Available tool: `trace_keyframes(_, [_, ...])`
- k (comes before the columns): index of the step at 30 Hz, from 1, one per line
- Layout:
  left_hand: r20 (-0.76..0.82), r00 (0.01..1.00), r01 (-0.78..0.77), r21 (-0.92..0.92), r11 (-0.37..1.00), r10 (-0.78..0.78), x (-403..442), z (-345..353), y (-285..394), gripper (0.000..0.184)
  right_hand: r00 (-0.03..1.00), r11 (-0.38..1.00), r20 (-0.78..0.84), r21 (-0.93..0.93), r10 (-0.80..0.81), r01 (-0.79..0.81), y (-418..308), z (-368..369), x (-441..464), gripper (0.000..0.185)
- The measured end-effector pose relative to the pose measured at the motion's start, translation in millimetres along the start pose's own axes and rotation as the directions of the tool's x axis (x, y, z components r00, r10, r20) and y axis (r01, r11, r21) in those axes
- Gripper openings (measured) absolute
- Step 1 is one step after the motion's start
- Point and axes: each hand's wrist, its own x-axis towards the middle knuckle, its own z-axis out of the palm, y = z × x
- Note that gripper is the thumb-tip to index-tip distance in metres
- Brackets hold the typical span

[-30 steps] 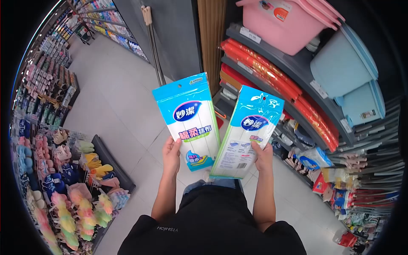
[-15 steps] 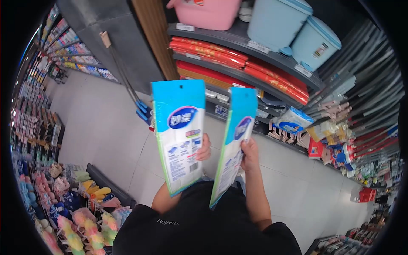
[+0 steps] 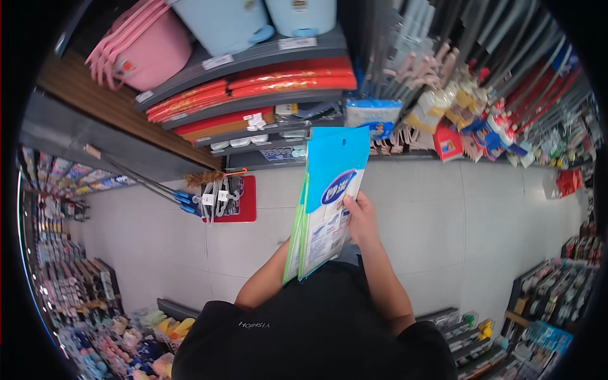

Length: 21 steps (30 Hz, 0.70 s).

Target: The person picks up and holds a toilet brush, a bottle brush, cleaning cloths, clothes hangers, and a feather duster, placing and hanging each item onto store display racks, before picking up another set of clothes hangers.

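Noting two upright, slightly tilted packets held in front of the body, above the floor (image 3: 411, 202). We see the front packet (image 3: 335, 202) overlap most of the back packet (image 3: 293, 244); only a green-edged strip of the latter shows on the left.

Right hand (image 3: 363, 218): fingers grasp the front packet by its right long edge, thumb on the printed face. Left hand: hidden behind the packets, only the left forearm (image 3: 269, 272) showing; we cannot tell its grasp.

Surroundings: pink tubs (image 3: 152, 54) at the left end of the shelf (image 3: 253, 56), blue bins (image 3: 221, 25) toward its right end. A red tray (image 3: 249, 199) lies on the floor, hangers (image 3: 218, 202) at its left edge.

Handling, our judgement: light, soft contents, slick film, likely to bend and slide against each other; not fragile. We favour the long edges about mid-height, or the flat blue header (image 3: 339, 145) by its hole.
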Motion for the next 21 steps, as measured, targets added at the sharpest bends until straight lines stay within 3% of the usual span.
trace_keyframes(3, [-0.166,0.986,0.056,0.202,0.978,-0.022,26,53,-27,0.057,0.995,0.995,-0.102,0.097,-0.005,0.015,-42,-51,-3,0.019])
trace_keyframes(6, [-0.197,0.98,0.09,0.281,0.956,-0.035,48,90,-45,0.056,0.967,0.99,-0.24,0.089,-0.085,0.109,-91,-96,-12,0.017])
trace_keyframes(10, [0.126,0.99,0.037,0.142,0.989,-0.055,72,117,-53,0.044,0.899,0.974,-0.396,0.04,-0.188,0.222,-138,-150,-24,0.021])
trace_keyframes(13, [0.306,0.952,-0.121,0.438,0.891,-0.021,81,148,-73,0.036,0.865,0.962,-0.443,0.021,-0.234,0.271,-166,-175,-38,0.022])
trace_keyframes(14, [0.335,0.942,-0.205,0.616,0.76,-0.017,82,162,-79,0.029,0.851,0.962,-0.461,-0.021,-0.251,0.273,-172,-181,-42,0.023])
trace_keyframes(21, [0.35,0.935,-0.193,0.629,0.753,-0.052,119,221,-105,0.026,0.807,0.937,-0.478,-0.217,-0.347,0.274,-202,-218,-47,0.028])
